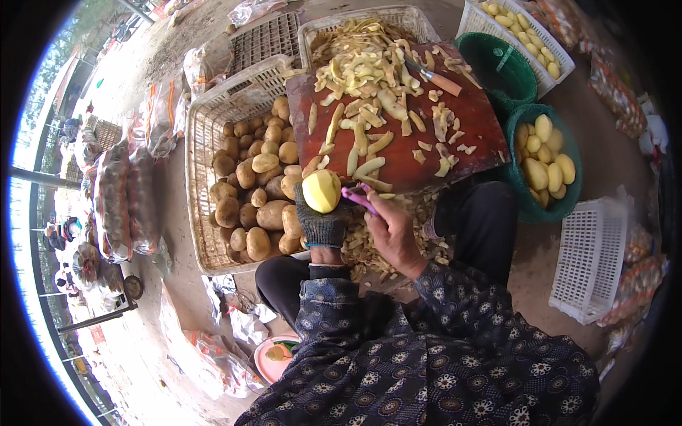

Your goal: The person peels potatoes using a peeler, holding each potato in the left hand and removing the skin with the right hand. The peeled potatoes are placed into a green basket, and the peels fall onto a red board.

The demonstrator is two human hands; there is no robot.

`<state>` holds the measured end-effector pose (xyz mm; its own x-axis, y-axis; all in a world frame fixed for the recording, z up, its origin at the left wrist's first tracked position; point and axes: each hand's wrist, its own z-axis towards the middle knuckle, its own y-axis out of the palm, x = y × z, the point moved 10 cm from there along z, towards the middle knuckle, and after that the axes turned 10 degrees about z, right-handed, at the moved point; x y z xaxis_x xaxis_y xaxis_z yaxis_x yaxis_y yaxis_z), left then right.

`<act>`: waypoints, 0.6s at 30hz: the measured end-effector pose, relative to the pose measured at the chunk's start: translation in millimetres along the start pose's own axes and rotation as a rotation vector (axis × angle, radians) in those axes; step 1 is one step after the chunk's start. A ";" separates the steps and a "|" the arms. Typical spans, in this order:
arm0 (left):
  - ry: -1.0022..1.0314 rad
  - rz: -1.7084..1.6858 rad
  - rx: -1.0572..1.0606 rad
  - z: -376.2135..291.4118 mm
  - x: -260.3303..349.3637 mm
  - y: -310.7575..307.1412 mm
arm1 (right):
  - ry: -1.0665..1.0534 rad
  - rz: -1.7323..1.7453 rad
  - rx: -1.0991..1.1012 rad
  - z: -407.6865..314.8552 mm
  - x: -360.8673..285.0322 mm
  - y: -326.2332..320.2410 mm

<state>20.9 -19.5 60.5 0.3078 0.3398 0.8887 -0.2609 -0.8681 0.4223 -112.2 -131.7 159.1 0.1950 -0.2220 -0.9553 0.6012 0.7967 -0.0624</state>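
My left hand, in a dark knitted glove, holds a mostly peeled potato by the near edge of a reddish-brown board. A bare right hand, my right hand, grips a purple-handled peeler just right of the potato. Whether its blade touches the potato I cannot tell. Potato peelings are heaped and strewn over the board. Among them lies a knife with a wooden handle. Left of the board, a plastic crate holds unpeeled potatoes.
Peeled potatoes fill a green basket by my right knee. Behind it stand another green basket and a white crate of peeled potatoes. A white crate sits at right. More peelings cover the ground between my legs.
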 end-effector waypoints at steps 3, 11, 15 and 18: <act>0.263 0.497 -0.002 -6.2 30.7 15.9 | 0.007 0.005 0.034 32.7 6.5 -2.6; 0.399 0.754 0.088 -15.5 48.9 22.3 | 0.144 -0.064 -0.068 37.1 20.2 24.0; 0.386 0.624 0.213 -22.2 26.7 3.7 | -0.003 -0.077 0.067 3.7 1.9 19.5; 0.164 0.284 0.108 -12.0 12.8 -4.4 | 0.042 -0.158 -0.052 -25.5 -6.3 35.9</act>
<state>15.0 -7.1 72.2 0.0832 0.1254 0.9886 -0.2144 -0.9666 0.1407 -111.6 -87.4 155.6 0.0682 -0.3238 -0.9437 0.5809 0.7819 -0.2263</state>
